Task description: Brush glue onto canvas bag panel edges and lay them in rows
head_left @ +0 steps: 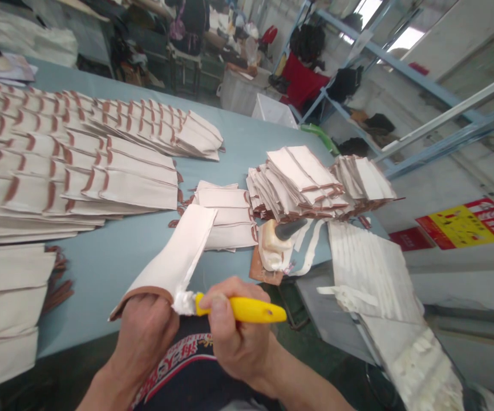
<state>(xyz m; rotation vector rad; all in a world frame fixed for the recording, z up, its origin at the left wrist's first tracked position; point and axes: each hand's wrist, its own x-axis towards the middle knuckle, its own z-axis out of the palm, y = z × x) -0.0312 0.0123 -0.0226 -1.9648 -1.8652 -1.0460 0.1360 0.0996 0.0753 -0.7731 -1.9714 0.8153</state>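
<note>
My left hand [146, 328] grips a cream leather-like piece [172, 251] by its brown-edged end; its fingertips are hidden in the fold. The piece stands out from the hand, slanting up and away over the table. My right hand [241, 337] is closed round a brush with a yellow handle [253, 309]. White paste coats the brush's bristles [184, 301], which touch the right edge of the piece near the brown trim. Beyond it lies a small stack of similar cream pieces [225, 217]. A pale, crusted glue bottle [272, 240] with a dark nozzle stands to the right.
Overlapping rows of cream pieces [131, 177] cover the table's left side. More stacks [300, 174] lie at the back right. The blue-green tabletop [101, 268] ends close to my body. White strips [375, 274] lie on a lower surface at right, below blue metal shelving [401, 68].
</note>
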